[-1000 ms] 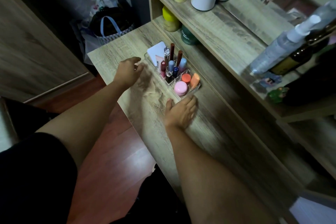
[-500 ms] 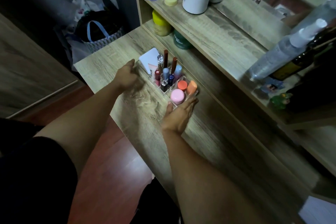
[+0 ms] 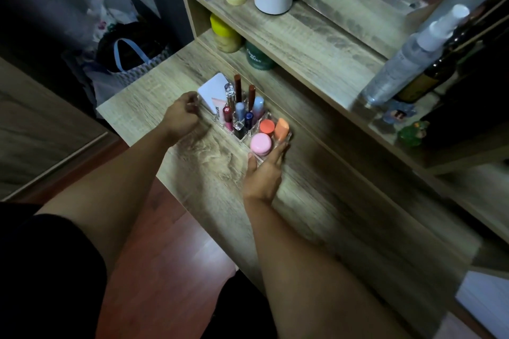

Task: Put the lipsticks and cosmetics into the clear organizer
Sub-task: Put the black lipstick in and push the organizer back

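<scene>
A: Status. Clear organizer [image 3: 209,115] sits on the wooden surface [image 3: 316,201], near its far edge below the shelf [image 3: 303,35]. Looks full: upright lipsticks [image 3: 240,114] in the middle cells, white compact [image 3: 213,88] at the far end, pink jar [image 3: 260,143], orange jar [image 3: 267,126] and orange sponge [image 3: 281,129] at the near end.

B: Anything loose left to load?

A: None seen on the surface around it. Judged: filling is done or nearly so.

B: Hands?

A: Left hand [image 3: 180,115] is curled at the organizer's far end, fingers touching the clear wall. Right hand [image 3: 264,173] lies flat and spread, fingertips against the near end by the pink jar. Neither carries a cosmetic.

B: So what remains?

A: Likely only squaring up or shifting the organizer. Jars and bottles on the shelf seem separate; cannot tell whether they belong to the job.
</scene>
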A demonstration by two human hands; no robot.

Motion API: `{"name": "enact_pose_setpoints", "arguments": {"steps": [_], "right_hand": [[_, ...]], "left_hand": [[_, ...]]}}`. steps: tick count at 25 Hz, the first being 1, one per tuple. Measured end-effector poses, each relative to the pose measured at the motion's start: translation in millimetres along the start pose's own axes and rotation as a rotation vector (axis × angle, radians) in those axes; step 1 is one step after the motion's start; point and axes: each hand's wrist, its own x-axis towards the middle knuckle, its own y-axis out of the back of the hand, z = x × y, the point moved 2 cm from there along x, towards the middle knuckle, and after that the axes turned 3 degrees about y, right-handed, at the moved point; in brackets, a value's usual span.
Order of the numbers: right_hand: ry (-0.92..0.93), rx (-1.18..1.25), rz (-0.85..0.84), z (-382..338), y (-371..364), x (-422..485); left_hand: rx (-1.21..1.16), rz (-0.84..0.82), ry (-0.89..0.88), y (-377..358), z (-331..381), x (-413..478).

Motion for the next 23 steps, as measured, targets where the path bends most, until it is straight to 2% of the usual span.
{"name": "enact_pose_setpoints", "arguments": {"steps": [7, 14, 23], "right_hand": [[0.022, -0.070, 0.006, 22, 26, -11], [0.021, -0.022, 0.027, 64, 62, -35], [0.044, -0.140, 0.065, 126, 114, -65]], "left_hand": [[0.026, -0.026, -0.040, -14, -3, -21], [0.031, -0.037, -0.082, -49, -9, -60], [0.121, -0.004, -0.147, -102, -16, -122]]}}
